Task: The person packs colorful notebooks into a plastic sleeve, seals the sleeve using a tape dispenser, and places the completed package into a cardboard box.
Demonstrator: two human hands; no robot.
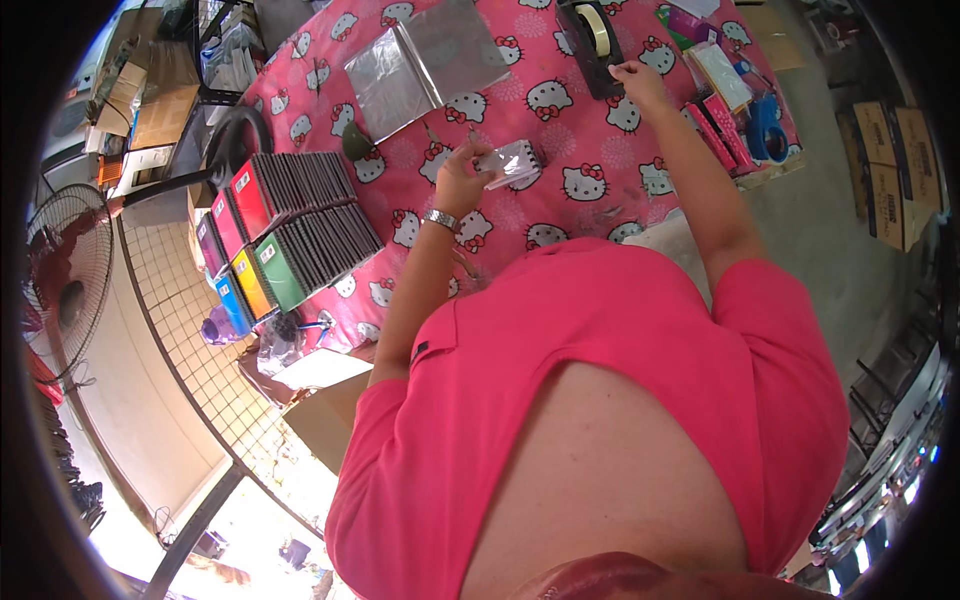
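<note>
My left hand (463,180), with a metal watch on its wrist, is closed on a small spiral notepad (514,164) that looks wrapped in clear plastic. Further right, my right hand (641,84) reaches to the near end of a black tape dispenser (578,48), which carries a roll of pale tape (594,28). Its fingertips are pinched together at the dispenser's edge; any strip between them is too small to see. Beyond my left hand lie clear plastic sleeves (452,52), with a dark green rounded object (356,141) beside them.
A pink patterned cloth (590,150) covers the table. Several spiral notebooks (300,215) with coloured covers stand stacked at the left. Blue-handled scissors (768,130) and pink boxes (722,132) sit at the right edge. A wire-guarded fan (70,270) stands far left; cartons (893,170) are on the right.
</note>
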